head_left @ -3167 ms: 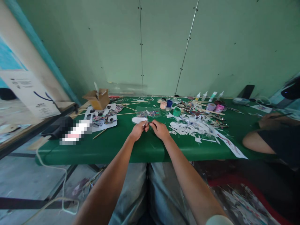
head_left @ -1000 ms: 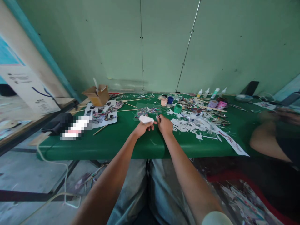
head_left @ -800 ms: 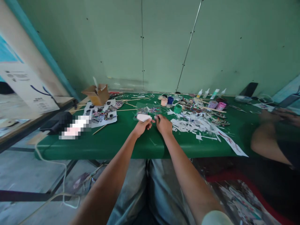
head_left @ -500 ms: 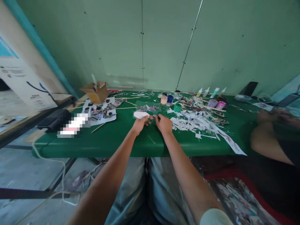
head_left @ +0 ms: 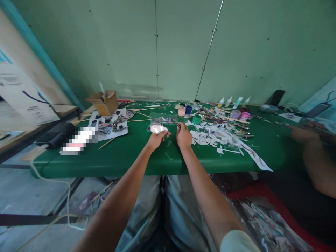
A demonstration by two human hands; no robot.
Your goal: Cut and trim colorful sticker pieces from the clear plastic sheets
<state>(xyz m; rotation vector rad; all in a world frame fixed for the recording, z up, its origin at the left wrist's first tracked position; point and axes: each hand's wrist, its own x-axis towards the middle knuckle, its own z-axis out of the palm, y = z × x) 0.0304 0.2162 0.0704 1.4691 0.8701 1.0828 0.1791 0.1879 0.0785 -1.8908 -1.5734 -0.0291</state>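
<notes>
My left hand (head_left: pixel 156 140) is closed on a shiny, pale oval piece (head_left: pixel 158 129), thumb lying along its near edge. My right hand (head_left: pixel 184 135) pinches a small dark thing whose kind I cannot make out, a short way right of the oval piece and apart from it. Just beyond my hands lies a heap of small colourful pieces (head_left: pixel 167 120) on clear plastic. White paper scraps (head_left: pixel 207 137) spread to the right of my right hand. An open green paint pot (head_left: pixel 196 119) stands behind them.
A small cardboard box (head_left: pixel 104 103) stands at the back left near printed sheets (head_left: pixel 123 131) and thin sticks. Blue (head_left: pixel 188 110) and pink (head_left: pixel 244 116) pots and several glue bottles (head_left: pixel 238 102) stand farther back. A co-worker's blurred hand (head_left: pixel 301 133) is at the right.
My right hand has drawn back from the oval piece, slightly to the right. The oval piece has tilted and now catches the light. The co-worker's arm has moved right.
</notes>
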